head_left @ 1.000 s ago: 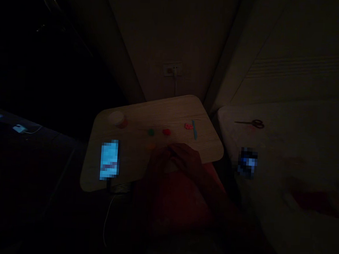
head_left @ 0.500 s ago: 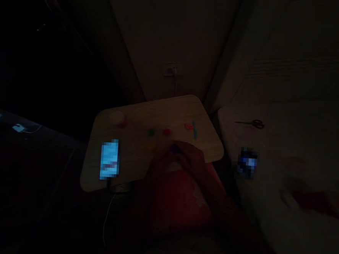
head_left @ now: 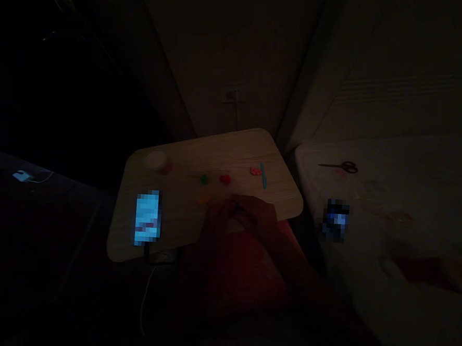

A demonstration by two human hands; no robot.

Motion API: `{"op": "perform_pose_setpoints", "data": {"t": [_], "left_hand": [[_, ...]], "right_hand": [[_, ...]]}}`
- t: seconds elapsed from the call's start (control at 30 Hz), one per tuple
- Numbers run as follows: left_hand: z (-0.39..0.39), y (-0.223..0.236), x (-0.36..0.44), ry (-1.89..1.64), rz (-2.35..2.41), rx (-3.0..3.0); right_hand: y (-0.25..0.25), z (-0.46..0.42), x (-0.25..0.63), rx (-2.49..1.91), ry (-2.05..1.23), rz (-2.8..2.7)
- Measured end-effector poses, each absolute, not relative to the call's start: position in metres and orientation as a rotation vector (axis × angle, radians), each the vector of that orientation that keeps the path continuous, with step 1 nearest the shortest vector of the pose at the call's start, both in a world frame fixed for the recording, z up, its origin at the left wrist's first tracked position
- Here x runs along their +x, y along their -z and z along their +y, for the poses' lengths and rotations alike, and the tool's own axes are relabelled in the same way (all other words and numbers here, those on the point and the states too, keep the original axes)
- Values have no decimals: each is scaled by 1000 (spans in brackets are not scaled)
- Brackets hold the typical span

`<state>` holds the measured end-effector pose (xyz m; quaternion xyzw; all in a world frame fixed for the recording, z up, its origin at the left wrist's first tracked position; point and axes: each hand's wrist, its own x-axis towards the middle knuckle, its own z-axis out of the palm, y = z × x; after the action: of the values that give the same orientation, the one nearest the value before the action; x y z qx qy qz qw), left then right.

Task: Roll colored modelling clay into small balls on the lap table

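On dim table (head_left: 232, 146), rounded red lump (head_left: 225, 179) near green lump (head_left: 203, 179); left hand (head_left: 217, 217) and right hand (head_left: 260, 214) close together, curled; too dark to tell what they grip.

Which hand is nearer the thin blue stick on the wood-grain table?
The right hand, just on the near side of the stick; the left hand is farther off, to its left.

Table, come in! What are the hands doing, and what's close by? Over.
Left hand and right hand close together, near side of table. What's between them: too dark to tell. Red lump just beyond. Orange lump beside left hand.
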<state>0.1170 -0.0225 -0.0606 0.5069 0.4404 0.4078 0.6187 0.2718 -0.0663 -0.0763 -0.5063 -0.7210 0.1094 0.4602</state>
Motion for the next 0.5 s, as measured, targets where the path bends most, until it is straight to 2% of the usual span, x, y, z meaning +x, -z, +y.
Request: {"op": "perform_pose_setpoints", "data": {"t": [0.27,0.5], "left_hand": [[-31,61,118,-937,1105,1137],[-30,70,122,-1003,899,1064]], "right_hand": [[80,-69,270,-1276,-186,-1708],[67,-59,269,-1167,-252,-1603]]}}
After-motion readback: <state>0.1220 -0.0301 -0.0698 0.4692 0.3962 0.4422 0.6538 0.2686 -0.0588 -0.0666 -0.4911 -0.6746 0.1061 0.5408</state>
